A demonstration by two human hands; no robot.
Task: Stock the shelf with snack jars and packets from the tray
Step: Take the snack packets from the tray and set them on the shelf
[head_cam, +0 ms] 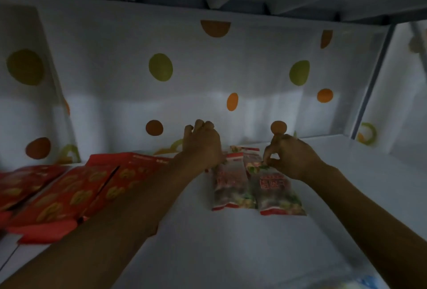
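Observation:
Two clear snack packets with red ends lie side by side on the white shelf board [208,242]: the left packet [228,187] and the right packet [277,192]. My left hand [203,145] hovers over the far end of the left packet, fingers curled, its grip hidden. My right hand [291,154] pinches the far end of the right packet between thumb and fingers. More packets of the same kind show behind them [245,150]. Several red packets [76,194] lie flat in a row at the left of the shelf.
The shelf's back wall [208,80] and side walls are white cloth with orange and green dots. A metal post [369,85] stands at the right rear corner. The shelf above hangs low overhead. A pale object shows at the bottom right edge [360,284].

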